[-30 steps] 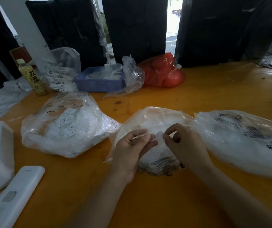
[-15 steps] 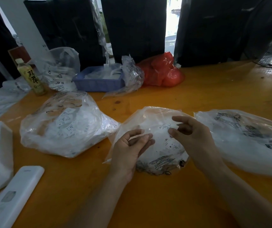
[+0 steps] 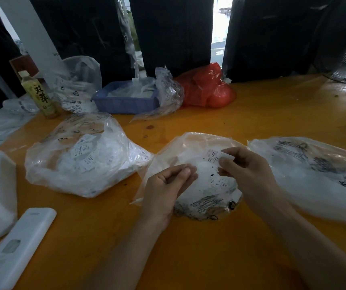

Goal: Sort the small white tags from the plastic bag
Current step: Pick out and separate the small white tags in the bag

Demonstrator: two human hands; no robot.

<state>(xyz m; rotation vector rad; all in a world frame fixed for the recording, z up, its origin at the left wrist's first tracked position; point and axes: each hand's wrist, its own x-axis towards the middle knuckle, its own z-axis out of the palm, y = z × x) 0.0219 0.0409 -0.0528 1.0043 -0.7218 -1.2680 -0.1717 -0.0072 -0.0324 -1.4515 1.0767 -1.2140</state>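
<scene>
The plastic bag (image 3: 188, 155) in front of me is thin, crinkled and clear, lying in a flattened round heap with small white tags (image 3: 214, 178) showing through its film, printed with size letters. To its left sits a fuller clear bag (image 3: 80, 155) of more white tags, and to its right another flat printed bag (image 3: 314, 174). The desk (image 3: 251, 114) is glossy orange-yellow wood; farther back stand a blue tray (image 3: 126, 101), a shiny red bag (image 3: 207, 88) and a drink bottle (image 3: 38, 95), with dark covered shapes behind. My left hand (image 3: 165, 189) rests on the bag's near left side, fingers curled, its grip pinching the film. My right hand (image 3: 245, 170) hovers over the bag's right part, thumb and fingertips pinching one white tag (image 3: 218, 154).
</scene>
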